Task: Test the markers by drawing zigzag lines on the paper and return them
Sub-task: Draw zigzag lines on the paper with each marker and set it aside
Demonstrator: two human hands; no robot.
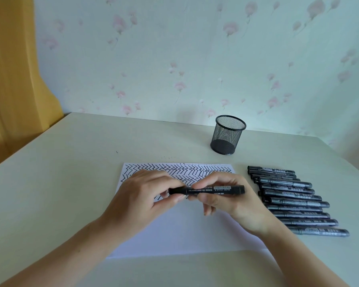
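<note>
Both hands are together above the middle of the paper (180, 230), and between them they hold 1 black marker (207, 190) lying level, parallel to the near edge of the worktop (60, 162). The left hand (147, 195) pinches the left end of the marker with thumb and fingertips; this end looks like the cap. The right hand (226, 199) is curled around the barrel, with the printed label turned up and the right end of the marker sticking out past the fingers. I judge that this two-handed grip is for pulling the cap off or pressing it on, because each hand takes one part; which of the 2 it is, I cannot tell.

The paper lies flat in front of the person. Its far part is filled with rows of zigzag lines (178, 170), while its near part is blank, so room is left for more tests. The hands hide where the last row ends.

To the right of the paper, a row of markers (292, 201) lies on the worktop side by side, all capped as far as I can see and close to the right hand, which makes them easy to pick up and put back. Farther away, near the wall, stands a black mesh pen holder (228, 134); no marker shows above its rim.
</note>
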